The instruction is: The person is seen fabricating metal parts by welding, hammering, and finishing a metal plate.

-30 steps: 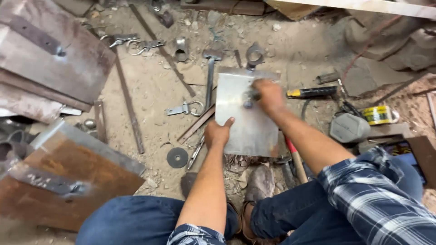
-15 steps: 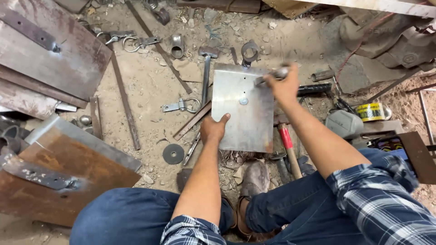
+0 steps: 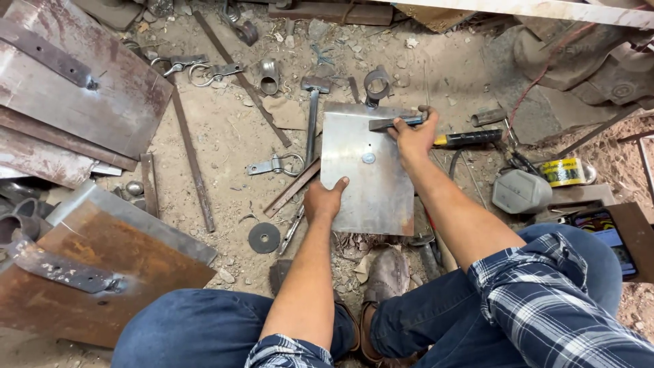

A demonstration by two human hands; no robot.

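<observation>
Between left hand (image 3: 325, 200) & right hand (image 3: 413, 136): steel plate (image 3: 368, 177).

Around my steel sheet (image 3: 371, 177), bare dirt floor (image 3: 225, 136) lies open at nine o'clock, past the clamp bracket (image 3: 272, 164). The hammer (image 3: 313, 112) and flat bar (image 3: 293, 187) crowd the sheet's left edge. At twelve o'clock a pipe ring (image 3: 376, 83) blocks; at three o'clock a yellow-handled tool (image 3: 470, 139) and grey block (image 3: 521, 191) hem my right hand (image 3: 413, 136).
</observation>
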